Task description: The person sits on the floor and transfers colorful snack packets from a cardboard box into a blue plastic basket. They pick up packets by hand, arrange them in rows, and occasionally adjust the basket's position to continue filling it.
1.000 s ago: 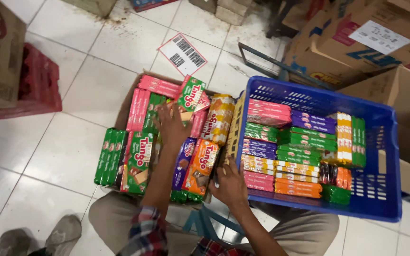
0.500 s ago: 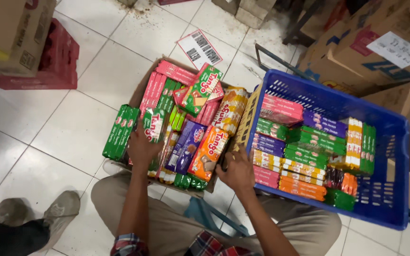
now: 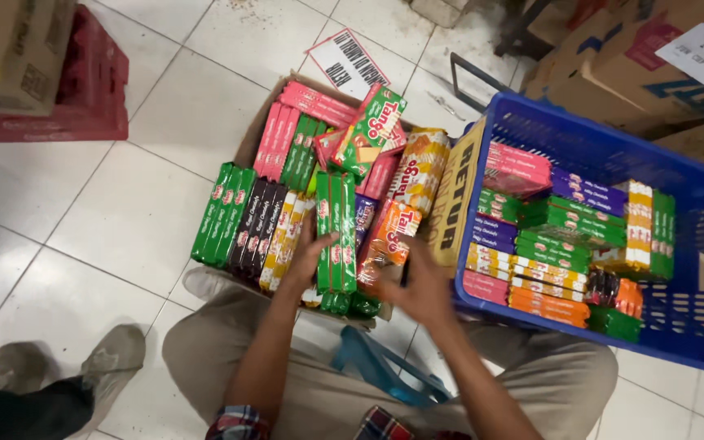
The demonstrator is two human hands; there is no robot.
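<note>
My left hand (image 3: 311, 253) is closed around a pair of green packs (image 3: 336, 232) standing on edge in the cardboard box (image 3: 246, 143), thumb on the near face and fingers curled behind them, so the grip is firm but not tight. The packs sit near the middle of the box's front edge, upright, touching the dark packs (image 3: 256, 224) and pale yellow ones (image 3: 283, 236) on their left. My right hand (image 3: 425, 285) is at the box's front right corner, fingers loosely curved over an orange pack (image 3: 389, 236); it is blurred, so I cannot tell whether I truly grip it or only touch it.

Along the box's left edge stand more green packs (image 3: 222, 213). At the back edge lie pink packs (image 3: 307, 102), with a red-and-green pack (image 3: 372, 130) tilted on top of the pile. A cardboard flap (image 3: 454, 195) stands between the box and the blue crate (image 3: 694, 187) just beside it on the right. The crate holds rows of pink, purple, green, yellow and orange packs along its left wall.

A paper sign (image 3: 350, 63) lies on the tiled floor (image 3: 107, 212) beyond the box's back edge. A red crate (image 3: 83, 90) sits well apart at the far left. Another person's shoe (image 3: 112, 358) rests near my left knee.
</note>
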